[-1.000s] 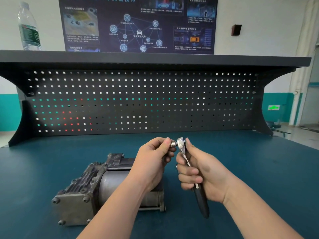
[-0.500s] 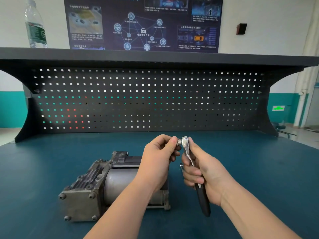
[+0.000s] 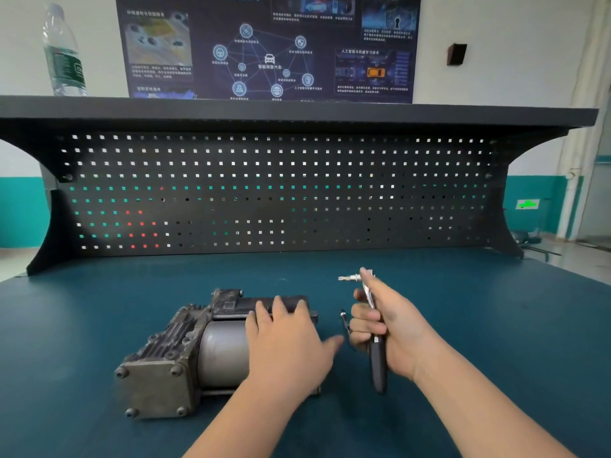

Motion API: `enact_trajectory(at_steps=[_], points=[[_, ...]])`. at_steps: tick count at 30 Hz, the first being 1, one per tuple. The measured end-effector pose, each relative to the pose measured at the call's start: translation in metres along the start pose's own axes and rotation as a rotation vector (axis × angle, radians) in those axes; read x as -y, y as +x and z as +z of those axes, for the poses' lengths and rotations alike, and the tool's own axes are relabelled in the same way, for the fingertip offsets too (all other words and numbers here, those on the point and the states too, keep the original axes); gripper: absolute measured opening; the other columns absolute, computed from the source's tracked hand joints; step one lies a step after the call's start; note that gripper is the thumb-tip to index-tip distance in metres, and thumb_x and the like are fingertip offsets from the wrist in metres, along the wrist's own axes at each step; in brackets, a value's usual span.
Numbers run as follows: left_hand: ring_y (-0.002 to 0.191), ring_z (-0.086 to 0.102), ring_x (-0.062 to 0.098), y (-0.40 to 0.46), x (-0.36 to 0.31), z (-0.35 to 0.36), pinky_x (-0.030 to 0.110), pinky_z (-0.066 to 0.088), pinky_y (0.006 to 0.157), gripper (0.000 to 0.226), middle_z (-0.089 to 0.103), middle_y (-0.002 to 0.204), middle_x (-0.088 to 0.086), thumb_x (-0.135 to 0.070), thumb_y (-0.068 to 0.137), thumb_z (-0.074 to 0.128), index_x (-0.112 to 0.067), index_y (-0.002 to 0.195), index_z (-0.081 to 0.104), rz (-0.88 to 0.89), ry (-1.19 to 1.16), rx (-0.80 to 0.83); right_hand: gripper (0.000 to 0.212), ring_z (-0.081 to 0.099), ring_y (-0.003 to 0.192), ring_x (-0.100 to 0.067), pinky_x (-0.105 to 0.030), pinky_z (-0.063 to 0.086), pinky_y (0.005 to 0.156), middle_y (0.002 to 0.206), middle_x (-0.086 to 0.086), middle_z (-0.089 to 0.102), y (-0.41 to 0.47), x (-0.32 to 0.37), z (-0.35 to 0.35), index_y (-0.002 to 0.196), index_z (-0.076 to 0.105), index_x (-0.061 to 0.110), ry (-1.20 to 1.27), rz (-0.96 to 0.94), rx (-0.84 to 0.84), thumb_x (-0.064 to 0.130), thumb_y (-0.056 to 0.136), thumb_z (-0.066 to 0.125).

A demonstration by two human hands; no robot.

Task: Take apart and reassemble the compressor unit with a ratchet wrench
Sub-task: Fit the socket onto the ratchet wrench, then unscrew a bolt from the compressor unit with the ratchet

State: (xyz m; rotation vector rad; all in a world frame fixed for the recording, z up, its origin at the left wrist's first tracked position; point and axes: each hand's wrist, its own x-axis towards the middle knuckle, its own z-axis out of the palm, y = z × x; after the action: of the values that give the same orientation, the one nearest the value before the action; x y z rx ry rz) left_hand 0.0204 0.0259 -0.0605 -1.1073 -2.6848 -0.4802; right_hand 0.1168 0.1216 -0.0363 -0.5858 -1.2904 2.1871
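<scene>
Head view, change noted first: half a second ago both hands were raised together over the surface, the left hand (image 3: 287, 342) pinching at the head of the ratchet wrench (image 3: 372, 322). Now the left hand has let go of the tool and dropped onto the compressor unit (image 3: 185, 352). Its fingers are straight and spread, lying flat across the top right part of the housing, thumb pointing right toward the other hand. It holds nothing.

Right hand (image 3: 386, 325) still grips the wrench, fingers curled round the shank just above the black handle, thumb running up along the metal toward the head. Wrench stands nearly upright, handle end down and clear of the surface as far as I can tell. A short bit (image 3: 347, 278) sticks out sideways from the head, pointing left. This bit was covered by the left fingers before and is now exposed.

Compressor unit lies on its side on the blue-green surface (image 3: 496, 325), left of centre, square bolted end plate facing the viewer, grey cylinder behind it. It sits under the left hand and just left of the right hand; wrench and unit do not touch.

Behind: dark pegboard (image 3: 281, 193), shelf above it carrying a water bottle (image 3: 64, 54) at far left, poster (image 3: 267, 47) on the wall.
</scene>
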Motion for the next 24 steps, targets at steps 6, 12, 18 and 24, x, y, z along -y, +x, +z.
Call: enact_trajectory(at_steps=[6,12,18,24], points=[[0.143,0.012,0.029,0.005,0.021,-0.009,0.044,0.006,0.115,0.063,0.013,0.157,0.011,-0.050,0.089,0.044,-0.027,0.145,0.026,0.160,0.045,0.110,0.043,0.020,0.035,-0.010,-0.022,0.027,0.039,0.046,0.004,0.024,0.002,-0.010,0.002,0.081,0.046,0.013,-0.253,-0.077,0.046,0.055,0.092,0.047],[0.143,-0.005,0.002,0.004,0.101,-0.042,0.033,-0.006,0.117,0.061,0.006,0.154,-0.019,-0.036,0.088,0.059,-0.055,0.134,0.024,0.423,-0.199,0.294,0.047,0.021,0.037,-0.012,-0.022,0.030,0.042,0.046,0.003,0.026,-0.001,-0.018,0.009,0.077,0.045,0.011,-0.517,-0.203,0.223,0.055,0.094,0.038],[0.140,-0.013,-0.002,0.008,0.176,-0.068,0.039,-0.001,0.117,0.054,0.010,0.141,-0.043,-0.034,0.084,0.068,-0.067,0.117,0.043,0.369,-0.386,0.498,0.021,0.033,0.051,-0.007,-0.023,0.030,0.054,0.057,0.012,0.040,-0.012,-0.029,0.014,0.080,0.051,0.022,-1.019,-0.429,0.358,0.036,0.095,0.053],[0.140,-0.011,-0.002,0.015,0.172,-0.059,0.042,-0.003,0.116,0.033,0.032,0.135,-0.043,-0.060,0.076,0.062,-0.057,0.109,0.061,0.333,-0.586,0.484,0.023,0.050,0.069,-0.005,-0.029,0.042,0.065,0.077,0.014,0.060,-0.020,-0.046,0.039,0.088,0.053,0.037,-1.578,-0.603,0.435,0.060,0.083,0.054]])
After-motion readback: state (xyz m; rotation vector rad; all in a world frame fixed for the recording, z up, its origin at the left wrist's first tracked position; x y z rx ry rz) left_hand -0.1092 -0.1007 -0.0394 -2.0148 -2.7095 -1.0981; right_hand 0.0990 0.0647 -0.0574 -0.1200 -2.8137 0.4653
